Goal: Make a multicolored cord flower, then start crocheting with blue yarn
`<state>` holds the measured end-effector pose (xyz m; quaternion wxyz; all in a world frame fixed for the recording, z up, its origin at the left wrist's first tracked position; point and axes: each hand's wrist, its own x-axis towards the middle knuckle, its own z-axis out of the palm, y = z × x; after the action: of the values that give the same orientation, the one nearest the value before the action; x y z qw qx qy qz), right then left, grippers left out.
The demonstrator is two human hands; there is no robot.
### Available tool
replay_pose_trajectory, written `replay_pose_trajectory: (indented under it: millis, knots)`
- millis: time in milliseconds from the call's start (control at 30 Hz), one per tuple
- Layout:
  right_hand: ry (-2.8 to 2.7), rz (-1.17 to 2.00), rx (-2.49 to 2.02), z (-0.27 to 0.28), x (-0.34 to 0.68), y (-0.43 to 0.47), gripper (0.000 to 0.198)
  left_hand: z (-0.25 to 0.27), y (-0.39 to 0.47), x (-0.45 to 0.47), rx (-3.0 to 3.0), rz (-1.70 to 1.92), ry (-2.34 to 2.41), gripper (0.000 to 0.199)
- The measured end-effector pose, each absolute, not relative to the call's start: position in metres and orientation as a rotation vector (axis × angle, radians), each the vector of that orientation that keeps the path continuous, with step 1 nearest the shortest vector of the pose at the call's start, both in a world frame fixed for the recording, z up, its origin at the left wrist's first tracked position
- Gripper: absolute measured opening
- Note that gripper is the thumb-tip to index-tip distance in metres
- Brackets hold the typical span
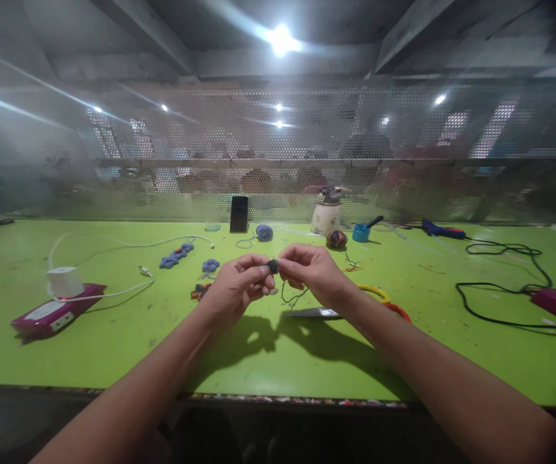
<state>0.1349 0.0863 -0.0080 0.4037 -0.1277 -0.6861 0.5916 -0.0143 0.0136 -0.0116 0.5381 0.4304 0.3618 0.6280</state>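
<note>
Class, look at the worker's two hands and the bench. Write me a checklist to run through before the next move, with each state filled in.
1. Small dark green yarn piece held by the left hand: ok, pinched at the fingertips.
2. Right hand gripping it too: cannot tell; its fingertips meet the piece, but the grip is too small to judge.
3. Metal scissors with yellow and orange handles in full view: not ok, the right arm partly covers them.
4. Round multicoloured yarn ball in sight: ok, on the green tabletop.
5. Blue-and-red handheld tool switched off: cannot tell.
</note>
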Motion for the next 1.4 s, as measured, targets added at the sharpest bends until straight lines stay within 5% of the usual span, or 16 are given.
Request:
replay_pose_trajectory:
  millis: [167,400,800,1400]
  knots:
    - [-1.633,1.767,-0.29,-0.002,0.137,0.08,0.024,-0.015,0.013,-0.015,1.017,1.437,0.696,0.007]
    - [-1.791,1.723,-0.17,0.007,0.148,0.075,0.018,-0.016,0.004,-0.014,1.17,1.257,0.517,0.011]
    - [-2.012,1.189,-0.288,0.002,0.141,0.084,0.026,-0.016,0.013,-0.016,1.023,1.441,0.738,0.01]
    - [-2.273,0.626,-0.204,0.014,0.152,0.07,0.014,-0.015,0.006,-0.025,1.381,1.168,0.764,0.004]
